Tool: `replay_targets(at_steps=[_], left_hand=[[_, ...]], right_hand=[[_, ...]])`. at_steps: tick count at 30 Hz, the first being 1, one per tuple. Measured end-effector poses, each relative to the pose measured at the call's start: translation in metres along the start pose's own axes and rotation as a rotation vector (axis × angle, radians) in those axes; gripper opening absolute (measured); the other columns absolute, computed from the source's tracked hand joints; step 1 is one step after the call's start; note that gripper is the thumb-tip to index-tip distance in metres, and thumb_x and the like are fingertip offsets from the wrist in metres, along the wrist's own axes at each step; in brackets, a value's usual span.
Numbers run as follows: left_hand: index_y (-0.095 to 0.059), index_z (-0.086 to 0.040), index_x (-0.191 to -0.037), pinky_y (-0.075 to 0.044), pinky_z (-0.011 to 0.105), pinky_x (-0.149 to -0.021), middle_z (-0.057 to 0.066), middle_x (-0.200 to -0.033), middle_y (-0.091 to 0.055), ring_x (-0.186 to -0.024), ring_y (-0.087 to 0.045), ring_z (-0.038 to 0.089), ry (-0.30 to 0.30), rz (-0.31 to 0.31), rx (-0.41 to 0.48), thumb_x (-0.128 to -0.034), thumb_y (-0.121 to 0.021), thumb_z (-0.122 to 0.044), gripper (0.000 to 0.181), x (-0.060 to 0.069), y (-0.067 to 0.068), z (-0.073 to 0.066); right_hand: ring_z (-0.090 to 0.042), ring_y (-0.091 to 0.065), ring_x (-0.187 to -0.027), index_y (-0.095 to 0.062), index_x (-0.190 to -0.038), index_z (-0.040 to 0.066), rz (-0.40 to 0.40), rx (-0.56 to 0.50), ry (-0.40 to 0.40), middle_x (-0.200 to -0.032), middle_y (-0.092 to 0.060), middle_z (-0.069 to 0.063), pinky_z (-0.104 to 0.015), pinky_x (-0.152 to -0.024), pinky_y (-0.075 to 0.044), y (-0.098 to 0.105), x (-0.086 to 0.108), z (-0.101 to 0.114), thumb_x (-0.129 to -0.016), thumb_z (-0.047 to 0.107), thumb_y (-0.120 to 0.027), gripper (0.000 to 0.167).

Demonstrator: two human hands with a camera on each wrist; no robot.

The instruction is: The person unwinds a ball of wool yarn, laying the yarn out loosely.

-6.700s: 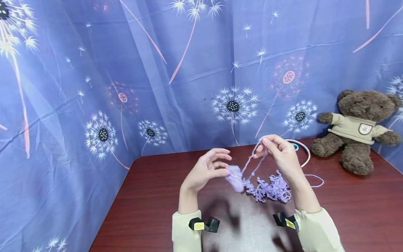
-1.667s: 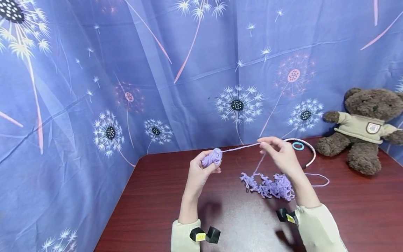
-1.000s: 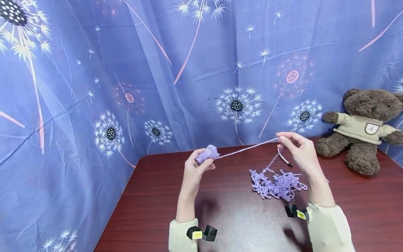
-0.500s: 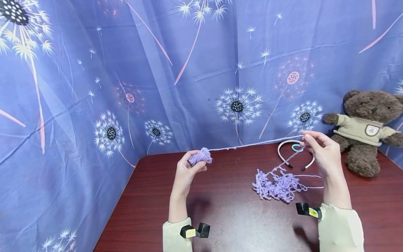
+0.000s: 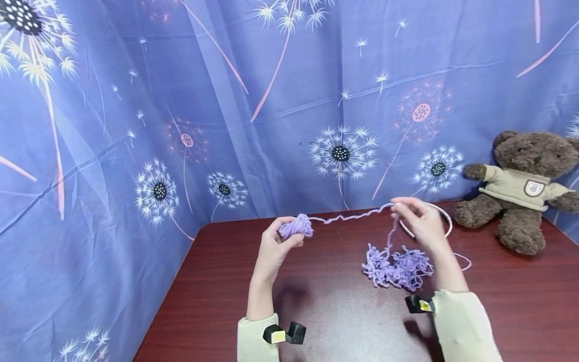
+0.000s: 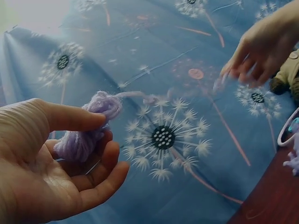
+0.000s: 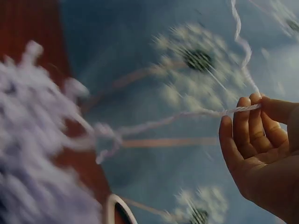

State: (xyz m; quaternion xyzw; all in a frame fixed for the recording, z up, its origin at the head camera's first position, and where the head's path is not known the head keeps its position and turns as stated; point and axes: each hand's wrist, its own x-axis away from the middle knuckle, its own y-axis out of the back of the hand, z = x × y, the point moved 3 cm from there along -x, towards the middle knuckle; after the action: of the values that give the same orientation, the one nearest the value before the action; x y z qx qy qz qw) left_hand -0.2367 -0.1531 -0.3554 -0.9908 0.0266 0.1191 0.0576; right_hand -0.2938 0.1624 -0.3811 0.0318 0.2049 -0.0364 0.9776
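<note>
My left hand (image 5: 273, 251) holds a small wound bundle of lilac yarn (image 5: 296, 227) between thumb and fingers, above the table's left half. In the left wrist view the thumb presses on the yarn bundle (image 6: 88, 126). From it a slack, wavy strand (image 5: 357, 216) crosses to my right hand (image 5: 422, 223), whose thumb and fingertips pinch it. Below the right fingertips the strand drops to a curly, tangled heap of the same yarn (image 5: 395, 266) lying on the table. The right wrist view shows the strand (image 7: 247, 108) bending at the pinch.
A white headband (image 5: 448, 221) lies behind my right hand, partly covered by it. A brown teddy bear (image 5: 520, 191) in a beige top sits at the table's back right. A loose yarn loop (image 5: 466, 262) sticks out right of the forearm. Behind the dark red table (image 5: 217, 281) hangs a blue dandelion-print curtain (image 5: 271, 151).
My right hand first drew the strand out rightward until taut, then came back left, leaving it slack. The left hand took the bundle into its grip earlier and shifted slightly left, then back right.
</note>
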Motion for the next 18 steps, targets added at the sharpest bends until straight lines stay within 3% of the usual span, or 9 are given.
replay_targets(at_steps=[2, 5, 7, 9, 12, 18], left_hand=[[-0.052, 0.015, -0.119, -0.056, 0.020, -0.070, -0.005, -0.087, -0.066, -0.070, -0.063, 0.005, 0.002, 0.023, -0.008, -0.0798, -0.063, 0.011, 0.040, 0.000, -0.005, 0.002], [-0.053, 0.014, -0.118, -0.056, 0.020, -0.070, -0.005, -0.086, -0.066, -0.071, -0.063, 0.005, 0.006, 0.056, -0.025, -0.0804, -0.063, 0.010, 0.039, 0.000, -0.011, 0.004], [-0.053, 0.015, -0.118, -0.056, 0.019, -0.070, -0.005, -0.087, -0.066, -0.073, -0.064, 0.005, 0.006, 0.077, -0.033, -0.0807, -0.064, 0.010, 0.039, 0.000, -0.015, 0.006], [-0.053, 0.014, -0.118, -0.056, 0.019, -0.070, -0.004, -0.089, -0.066, -0.074, -0.064, 0.005, 0.006, 0.094, -0.040, -0.0809, -0.064, 0.010, 0.039, 0.001, -0.019, 0.007], [-0.052, 0.014, -0.119, -0.056, 0.020, -0.069, -0.004, -0.092, -0.066, -0.076, -0.064, 0.004, 0.004, 0.118, -0.040, -0.0811, -0.064, 0.009, 0.040, 0.001, -0.024, 0.007], [-0.051, 0.013, -0.121, -0.056, 0.020, -0.067, -0.002, -0.093, -0.065, -0.073, -0.063, 0.004, 0.015, 0.142, -0.035, -0.0813, -0.062, 0.010, 0.041, 0.001, -0.027, 0.007]], right_hand=[[0.010, -0.062, -0.075, -0.069, -0.110, 0.005, 0.054, 0.147, 0.009, -0.087, -0.070, 0.021, -0.008, -0.074, -0.050, -0.022, 0.002, -0.001, -0.096, 0.016, -0.061, 0.020], [0.014, -0.058, -0.088, -0.068, -0.115, 0.003, 0.149, 0.244, 0.047, -0.101, -0.074, 0.006, -0.010, -0.083, -0.046, -0.053, 0.007, 0.002, -0.097, 0.020, -0.060, 0.026], [0.011, -0.059, -0.090, -0.069, -0.115, 0.004, 0.223, 0.204, 0.073, -0.109, -0.073, -0.011, -0.013, -0.083, -0.049, -0.073, 0.013, 0.008, -0.098, 0.019, -0.057, 0.025], [0.010, -0.060, -0.094, -0.068, -0.115, 0.004, 0.298, 0.159, 0.086, -0.112, -0.071, -0.016, -0.014, -0.084, -0.050, -0.089, 0.019, 0.016, -0.100, 0.019, -0.054, 0.026], [0.006, -0.058, -0.076, -0.067, -0.115, 0.001, 0.382, 0.128, 0.083, -0.099, -0.070, -0.018, -0.017, -0.067, -0.052, -0.106, 0.029, 0.029, -0.100, 0.017, -0.053, 0.026], [0.000, -0.048, -0.054, -0.067, -0.098, 0.001, 0.395, 0.114, 0.042, -0.082, -0.068, -0.013, -0.026, -0.044, -0.046, -0.112, 0.036, 0.039, -0.098, 0.014, -0.056, 0.018]])
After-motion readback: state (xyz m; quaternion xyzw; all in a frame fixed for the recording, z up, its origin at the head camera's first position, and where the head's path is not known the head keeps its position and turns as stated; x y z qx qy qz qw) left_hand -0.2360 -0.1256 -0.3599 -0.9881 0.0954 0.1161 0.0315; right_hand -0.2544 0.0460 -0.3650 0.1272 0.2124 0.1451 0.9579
